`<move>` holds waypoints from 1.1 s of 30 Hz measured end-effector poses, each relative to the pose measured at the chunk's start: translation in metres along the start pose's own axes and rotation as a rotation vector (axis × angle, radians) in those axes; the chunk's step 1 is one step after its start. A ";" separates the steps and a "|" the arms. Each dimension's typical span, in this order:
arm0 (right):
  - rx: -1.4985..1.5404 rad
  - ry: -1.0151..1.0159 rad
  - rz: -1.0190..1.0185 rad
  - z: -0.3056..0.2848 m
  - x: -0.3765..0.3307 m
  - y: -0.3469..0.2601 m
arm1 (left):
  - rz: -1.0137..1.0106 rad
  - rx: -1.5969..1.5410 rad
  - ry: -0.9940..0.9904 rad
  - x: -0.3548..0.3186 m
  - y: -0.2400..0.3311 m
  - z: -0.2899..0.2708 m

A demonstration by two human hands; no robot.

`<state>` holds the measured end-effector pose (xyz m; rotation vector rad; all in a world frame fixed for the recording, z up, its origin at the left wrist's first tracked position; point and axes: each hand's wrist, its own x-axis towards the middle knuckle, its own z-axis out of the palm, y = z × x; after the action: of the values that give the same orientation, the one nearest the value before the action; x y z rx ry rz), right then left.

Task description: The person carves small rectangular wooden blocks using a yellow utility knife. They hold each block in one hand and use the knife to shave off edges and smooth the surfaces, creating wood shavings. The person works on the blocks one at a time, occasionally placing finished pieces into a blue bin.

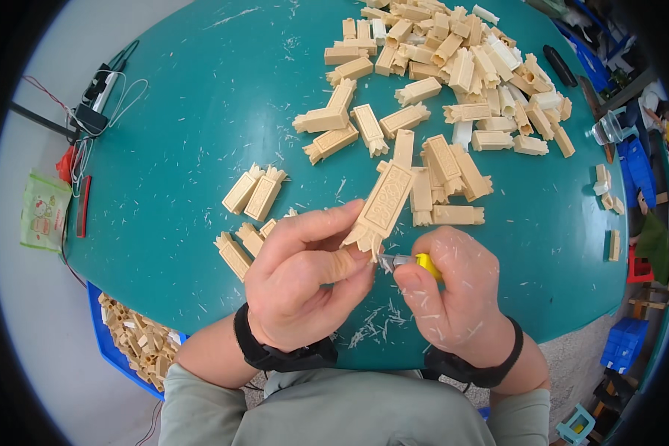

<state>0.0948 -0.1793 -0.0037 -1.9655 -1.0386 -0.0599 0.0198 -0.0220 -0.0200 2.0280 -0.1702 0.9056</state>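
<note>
My left hand (308, 275) is closed around the lower end of a beige moulded plastic piece (385, 201), a long box shape with raised lettering and a jagged end. In my right hand (453, 290) is a yellow-handled utility knife (427, 266). Its blade meets the jagged edge near my left fingertips; the fist hides most of the handle. Thin pale shavings (379, 323) lie on the table below, and some cling to my right hand. Just left of my left hand rest several similar beige pieces (234, 255), and more pieces (446, 167) lie beyond the knife.
A big heap of beige and white pieces (461, 67) covers the far right of the green table (193, 111). A black marker-like object (560, 65) lies beside it. At the lower left stands a blue bin (108, 346) full of pieces. A power strip (104, 97) with cables sits at the left edge.
</note>
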 end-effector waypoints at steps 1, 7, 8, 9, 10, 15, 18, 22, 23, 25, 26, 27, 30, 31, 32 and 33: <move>-0.016 0.000 -0.006 -0.001 0.000 0.000 | -0.004 0.001 0.006 0.000 0.000 0.001; 0.002 0.050 0.030 -0.001 0.000 0.003 | 0.050 0.001 -0.001 0.003 0.001 0.002; 0.029 0.036 0.035 -0.001 0.000 0.003 | 0.036 -0.030 0.000 0.003 0.001 0.002; 0.055 0.020 0.040 -0.002 0.000 0.004 | 0.021 -0.061 0.001 0.003 0.002 0.003; 0.085 0.000 0.038 -0.003 0.000 0.004 | -0.025 -0.144 0.017 0.003 0.001 0.003; 0.275 0.053 0.201 -0.005 -0.001 0.006 | -0.339 -0.658 -0.006 -0.006 0.003 0.008; 0.291 0.077 0.216 -0.005 -0.002 0.009 | -0.514 -0.667 -0.168 -0.005 0.013 0.005; 0.306 0.076 0.174 -0.006 0.000 0.007 | -0.574 -0.242 -0.338 0.009 0.021 -0.004; 0.315 0.077 0.172 -0.007 0.000 0.006 | -0.599 -0.133 -0.391 0.014 0.022 -0.009; 0.335 0.074 0.183 -0.007 -0.001 0.006 | -0.545 0.081 -0.372 0.019 0.018 -0.020; 0.345 0.077 0.194 -0.008 -0.002 0.006 | -0.516 0.186 -0.368 0.022 0.015 -0.025; 0.334 0.078 0.195 -0.009 -0.002 0.005 | -0.514 0.286 -0.383 0.026 0.010 -0.028; 0.329 0.071 0.197 -0.009 0.000 0.002 | -0.407 0.677 -0.436 0.023 0.000 -0.033; 0.328 0.069 0.207 -0.009 0.000 0.002 | -0.317 0.778 -0.421 0.018 -0.004 -0.028; 0.327 0.067 0.217 -0.009 0.001 0.002 | -0.226 0.876 -0.405 0.015 -0.006 -0.025; 0.322 0.076 0.214 -0.008 0.001 0.001 | -0.267 0.929 -0.464 0.013 -0.008 -0.023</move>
<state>0.0991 -0.1846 0.0010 -1.7534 -0.7327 0.1417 0.0199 0.0033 -0.0092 3.0071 0.3320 0.3264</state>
